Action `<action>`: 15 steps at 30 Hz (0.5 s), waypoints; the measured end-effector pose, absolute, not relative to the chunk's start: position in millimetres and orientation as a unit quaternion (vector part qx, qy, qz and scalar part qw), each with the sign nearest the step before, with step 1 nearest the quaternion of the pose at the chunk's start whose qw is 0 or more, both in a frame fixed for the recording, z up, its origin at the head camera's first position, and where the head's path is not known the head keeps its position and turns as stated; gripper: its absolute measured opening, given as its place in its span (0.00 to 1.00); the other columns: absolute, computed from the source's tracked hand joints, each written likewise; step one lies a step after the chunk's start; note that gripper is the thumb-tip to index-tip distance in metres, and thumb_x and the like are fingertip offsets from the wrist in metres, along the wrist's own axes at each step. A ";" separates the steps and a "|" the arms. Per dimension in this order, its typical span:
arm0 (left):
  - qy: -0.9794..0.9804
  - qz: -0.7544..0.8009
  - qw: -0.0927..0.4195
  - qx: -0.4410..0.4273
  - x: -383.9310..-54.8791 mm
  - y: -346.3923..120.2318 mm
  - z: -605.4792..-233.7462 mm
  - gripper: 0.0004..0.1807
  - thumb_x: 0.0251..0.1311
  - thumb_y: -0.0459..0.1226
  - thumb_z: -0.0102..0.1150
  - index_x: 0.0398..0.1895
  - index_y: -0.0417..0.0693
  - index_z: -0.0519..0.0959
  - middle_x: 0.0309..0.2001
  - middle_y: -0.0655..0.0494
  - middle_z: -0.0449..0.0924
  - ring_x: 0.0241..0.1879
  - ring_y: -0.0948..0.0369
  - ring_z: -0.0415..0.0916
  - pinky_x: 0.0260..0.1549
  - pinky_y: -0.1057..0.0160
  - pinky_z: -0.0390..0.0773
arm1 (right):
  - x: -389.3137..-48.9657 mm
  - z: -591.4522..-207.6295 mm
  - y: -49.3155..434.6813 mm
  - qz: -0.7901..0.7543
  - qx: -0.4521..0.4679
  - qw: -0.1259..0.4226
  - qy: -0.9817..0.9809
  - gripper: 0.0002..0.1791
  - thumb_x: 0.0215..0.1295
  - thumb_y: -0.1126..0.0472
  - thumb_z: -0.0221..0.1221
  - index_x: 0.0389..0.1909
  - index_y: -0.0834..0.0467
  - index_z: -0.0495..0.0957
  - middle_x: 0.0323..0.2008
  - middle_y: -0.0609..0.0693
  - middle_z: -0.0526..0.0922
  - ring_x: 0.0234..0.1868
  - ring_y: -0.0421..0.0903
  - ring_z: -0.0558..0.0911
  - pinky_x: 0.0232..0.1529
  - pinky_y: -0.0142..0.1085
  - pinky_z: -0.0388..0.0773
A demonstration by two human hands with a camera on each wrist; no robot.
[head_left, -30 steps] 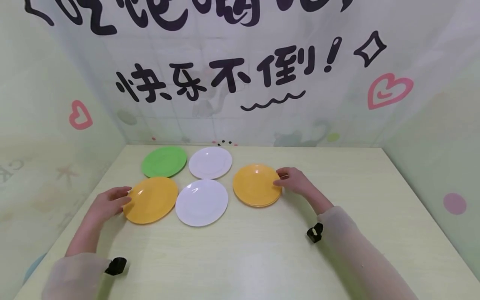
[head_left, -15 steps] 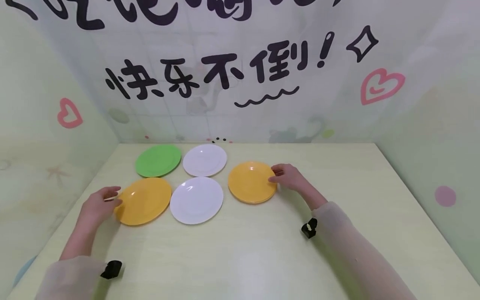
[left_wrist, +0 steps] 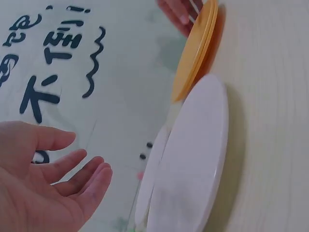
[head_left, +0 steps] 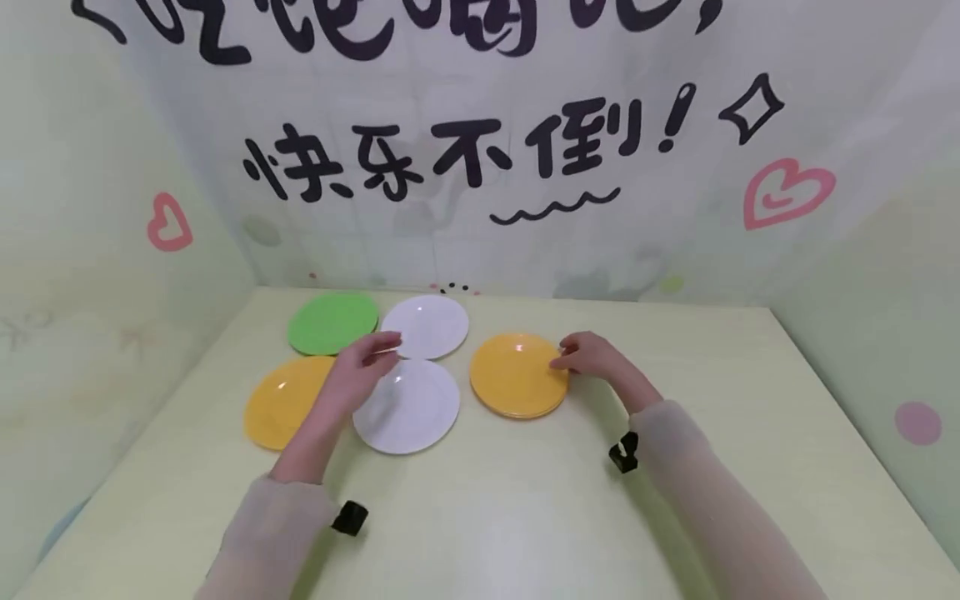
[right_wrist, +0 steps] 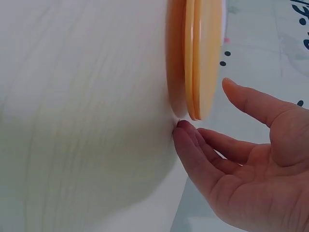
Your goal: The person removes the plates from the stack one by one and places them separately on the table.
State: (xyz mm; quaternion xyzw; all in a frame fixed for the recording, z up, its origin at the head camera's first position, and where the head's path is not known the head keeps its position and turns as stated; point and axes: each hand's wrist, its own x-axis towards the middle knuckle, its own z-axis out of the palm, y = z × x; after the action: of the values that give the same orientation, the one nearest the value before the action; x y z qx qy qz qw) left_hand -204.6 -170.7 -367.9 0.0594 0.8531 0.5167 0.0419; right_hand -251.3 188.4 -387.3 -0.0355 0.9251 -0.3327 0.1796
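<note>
My left hand [head_left: 356,377] hovers above the front white plate [head_left: 418,414], fingers apart and holding nothing. In the left wrist view, that hand [left_wrist: 53,181] is relaxed, clear of the plate's rim. My right hand [head_left: 597,362] is at the right edge of a stack of two yellow plates [head_left: 516,377]. The right wrist view shows the right hand's [right_wrist: 251,150] thumb raised above the rim and the other fingertips low by the tabletop, with the stack [right_wrist: 200,63] not pinched. Partly behind my left forearm lies another yellow plate [head_left: 276,407].
At the back left lie a green plate [head_left: 324,323] and a second white plate [head_left: 435,323]. The pale table [head_left: 525,508] meets a printed cloth wall [head_left: 465,258] behind, with similar walls on both sides.
My left hand has let go of the left yellow plate's edge and swung right, over the white plates. The right hand stays beside the yellow stack. The head view has shifted slightly.
</note>
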 end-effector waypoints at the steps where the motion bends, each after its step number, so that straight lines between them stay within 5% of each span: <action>1: 0.850 0.520 0.048 0.070 -203.5 -162.3 -367.8 0.23 0.73 0.33 0.49 0.69 0.35 0.67 0.68 0.37 0.71 0.67 0.43 0.69 0.69 0.47 0.71 | -251.9 -388.9 185.9 -0.329 -0.031 0.183 0.926 0.34 0.66 0.54 0.63 0.65 0.73 0.67 0.54 0.65 0.80 0.45 0.50 0.81 0.51 0.40 0.81; 6: 0.845 0.520 0.093 0.079 -211.7 -117.0 -377.2 0.27 0.73 0.38 0.50 0.72 0.40 0.65 0.71 0.41 0.68 0.70 0.45 0.66 0.71 0.47 0.68 | -255.4 -394.5 182.5 -0.327 0.001 0.170 0.930 0.32 0.65 0.57 0.64 0.64 0.71 0.69 0.55 0.64 0.79 0.46 0.50 0.80 0.50 0.39 0.82; 15: 0.824 0.541 0.165 0.035 -222.6 -67.0 -399.1 0.34 0.71 0.44 0.52 0.77 0.46 0.57 0.77 0.43 0.57 0.75 0.46 0.57 0.76 0.48 0.60 | -253.9 -394.1 194.2 -0.322 0.043 0.130 0.937 0.19 0.64 0.62 0.65 0.51 0.68 0.77 0.42 0.58 0.81 0.35 0.45 0.78 0.34 0.29 0.78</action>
State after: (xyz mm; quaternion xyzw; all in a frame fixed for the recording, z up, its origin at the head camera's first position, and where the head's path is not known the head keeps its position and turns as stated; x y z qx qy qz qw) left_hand -222.6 -67.0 -399.1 0.0347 0.8242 0.5407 0.1646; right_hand -253.9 194.2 -394.1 0.0431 0.9369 -0.3218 0.1295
